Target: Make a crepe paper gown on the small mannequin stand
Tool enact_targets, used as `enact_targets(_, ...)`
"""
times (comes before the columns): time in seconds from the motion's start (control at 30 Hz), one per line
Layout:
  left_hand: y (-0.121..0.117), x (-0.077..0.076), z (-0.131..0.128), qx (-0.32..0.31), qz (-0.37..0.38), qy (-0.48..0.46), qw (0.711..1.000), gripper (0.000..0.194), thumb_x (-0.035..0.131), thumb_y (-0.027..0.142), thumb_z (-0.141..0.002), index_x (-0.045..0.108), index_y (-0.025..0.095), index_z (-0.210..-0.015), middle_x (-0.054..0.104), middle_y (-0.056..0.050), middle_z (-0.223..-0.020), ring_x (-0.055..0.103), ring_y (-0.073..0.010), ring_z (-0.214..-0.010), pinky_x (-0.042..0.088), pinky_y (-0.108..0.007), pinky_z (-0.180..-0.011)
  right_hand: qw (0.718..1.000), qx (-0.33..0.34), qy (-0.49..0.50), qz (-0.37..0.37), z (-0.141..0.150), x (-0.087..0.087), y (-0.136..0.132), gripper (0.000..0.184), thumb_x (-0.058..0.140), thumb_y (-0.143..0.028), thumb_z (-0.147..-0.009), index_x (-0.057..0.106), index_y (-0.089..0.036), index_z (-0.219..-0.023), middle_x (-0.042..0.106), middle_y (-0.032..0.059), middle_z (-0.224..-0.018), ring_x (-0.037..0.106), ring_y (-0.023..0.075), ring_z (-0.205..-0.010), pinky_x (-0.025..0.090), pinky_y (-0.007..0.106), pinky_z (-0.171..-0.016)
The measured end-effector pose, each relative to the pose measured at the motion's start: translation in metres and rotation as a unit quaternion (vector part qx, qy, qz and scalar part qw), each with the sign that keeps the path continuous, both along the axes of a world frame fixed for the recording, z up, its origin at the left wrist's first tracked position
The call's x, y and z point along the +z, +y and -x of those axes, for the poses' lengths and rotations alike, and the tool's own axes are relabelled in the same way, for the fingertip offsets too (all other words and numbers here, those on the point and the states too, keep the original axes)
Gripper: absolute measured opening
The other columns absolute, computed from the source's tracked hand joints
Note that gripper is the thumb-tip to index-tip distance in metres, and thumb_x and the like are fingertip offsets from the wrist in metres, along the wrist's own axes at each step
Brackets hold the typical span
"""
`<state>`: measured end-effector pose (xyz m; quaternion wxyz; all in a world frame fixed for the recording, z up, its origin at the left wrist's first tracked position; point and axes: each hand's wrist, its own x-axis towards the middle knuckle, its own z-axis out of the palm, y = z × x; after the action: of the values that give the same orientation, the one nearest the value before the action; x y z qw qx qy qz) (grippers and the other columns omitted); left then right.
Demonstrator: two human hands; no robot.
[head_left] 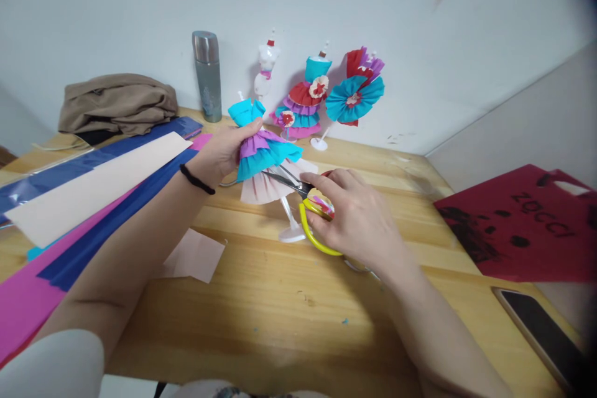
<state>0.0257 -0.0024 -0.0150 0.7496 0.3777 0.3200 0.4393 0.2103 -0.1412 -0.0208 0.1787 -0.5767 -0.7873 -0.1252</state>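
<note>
My left hand [233, 148] pinches the paper dress [261, 150] at its waist, over the table [261, 305]; my right hand [357, 205] grips scissors [304, 189], blades parted at the pale bottom layer [262, 189]; purple and teal tiers [270, 157] on; pale one looks unfinished; one mannequin [268, 59] behind mostly bare.

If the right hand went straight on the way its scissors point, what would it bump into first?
Most likely the pale bottom layer of the little dress: the tips of the scissors in the right hand overlap it in the picture. Exact depth is hard to tell.
</note>
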Motion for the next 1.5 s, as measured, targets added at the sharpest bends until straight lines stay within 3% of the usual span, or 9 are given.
enact_targets(0.2,0.003,-0.006,0.002,-0.010,-0.026,-0.011,1.000,0.017,0.057,0.020,-0.094,0.068,0.016,-0.081,0.075,-0.008,-0.086,0.070,-0.0259,-0.094,0.055,-0.042,-0.089,1.000,-0.021,0.018,-0.003,0.000,0.000,0.000,0.043,0.054,-0.025,-0.080,0.067,-0.016,-0.120,0.069,0.0134,-0.097,0.065,0.0295,-0.088,0.048,0.037,-0.066)
enact_targets(0.43,0.006,-0.007,0.001,-0.021,-0.023,-0.033,0.999,0.015,0.056,0.014,-0.095,0.065,0.014,-0.083,0.072,-0.004,-0.079,0.067,-0.0148,-0.070,0.056,-0.033,-0.082,0.998,-0.047,0.037,0.000,-0.004,0.002,0.000,0.043,0.055,-0.027,-0.082,0.066,-0.015,-0.122,0.071,0.0129,-0.096,0.066,0.0272,-0.084,0.048,0.036,-0.065)
enact_targets(0.53,0.010,-0.007,0.002,-0.030,-0.005,-0.020,0.999,0.019,0.053,0.016,-0.096,0.064,0.013,-0.081,0.071,-0.004,-0.074,0.066,-0.0149,-0.064,0.056,-0.034,-0.079,0.999,-0.034,0.036,0.001,-0.003,0.002,-0.001,0.042,0.054,-0.025,-0.081,0.066,-0.016,-0.120,0.070,0.0120,-0.093,0.066,0.0276,-0.084,0.048,0.036,-0.065)
enact_targets(0.8,0.013,-0.002,0.007,-0.058,0.025,-0.046,0.997,0.016,0.054,0.023,-0.096,0.067,0.014,-0.096,0.075,-0.007,-0.080,0.072,-0.0228,-0.078,0.058,-0.038,-0.080,0.999,0.024,0.033,-0.003,-0.002,0.008,-0.008,0.040,0.054,-0.022,-0.080,0.065,-0.015,-0.117,0.065,0.0138,-0.098,0.062,0.0294,-0.090,0.050,0.040,-0.073)
enact_targets(1.03,0.014,0.000,0.006,-0.020,0.013,-0.026,0.999,0.018,0.051,0.021,-0.097,0.065,0.016,-0.087,0.073,-0.005,-0.072,0.073,-0.0246,-0.088,0.056,-0.042,-0.090,0.994,0.104,0.026,0.016,-0.003,0.019,-0.016,0.040,0.053,-0.018,-0.081,0.063,-0.020,-0.119,0.061,0.0112,-0.095,0.060,0.0258,-0.089,0.051,0.038,-0.074)
enact_targets(1.17,0.018,-0.002,0.009,-0.007,-0.002,-0.032,0.999,0.019,0.053,0.023,-0.097,0.066,0.017,-0.083,0.074,-0.006,-0.077,0.071,-0.0264,-0.095,0.054,-0.042,-0.093,0.996,0.092,0.016,0.017,-0.008,0.025,-0.020,0.037,0.052,-0.019,-0.081,0.064,-0.020,-0.116,0.063,0.0113,-0.096,0.060,0.0258,-0.087,0.050,0.037,-0.071)
enact_targets(1.27,0.022,-0.003,0.012,0.000,-0.013,-0.028,1.000,0.020,0.053,0.024,-0.096,0.066,0.018,-0.082,0.074,-0.006,-0.077,0.071,-0.0251,-0.092,0.056,-0.041,-0.091,0.993,0.073,0.079,0.046,-0.013,0.030,-0.022,0.036,0.055,-0.020,-0.080,0.064,-0.020,-0.114,0.065,0.0101,-0.097,0.062,0.0231,-0.080,0.050,0.036,-0.068)
enact_targets(1.37,0.027,-0.003,0.014,0.018,-0.027,-0.034,0.999,0.016,0.053,0.022,-0.096,0.064,0.017,-0.085,0.072,-0.004,-0.074,0.072,-0.0237,-0.089,0.058,-0.041,-0.089,0.955,0.080,0.233,0.163,-0.019,0.035,-0.021,0.025,0.057,-0.026,-0.082,0.062,-0.018,-0.105,0.063,0.0041,-0.080,0.056,0.0158,-0.061,0.046,0.030,-0.055)
enact_targets(1.5,0.029,-0.002,0.017,0.043,-0.040,-0.044,0.997,0.013,0.056,0.021,-0.094,0.064,0.017,-0.084,0.072,-0.004,-0.074,0.072,-0.0224,-0.085,0.059,-0.039,-0.085,0.837,0.137,0.398,0.350,-0.027,0.031,-0.014,0.028,0.061,-0.045,-0.083,0.054,-0.019,-0.091,0.053,-0.0002,-0.074,0.050,0.0119,-0.054,0.042,0.026,-0.046)
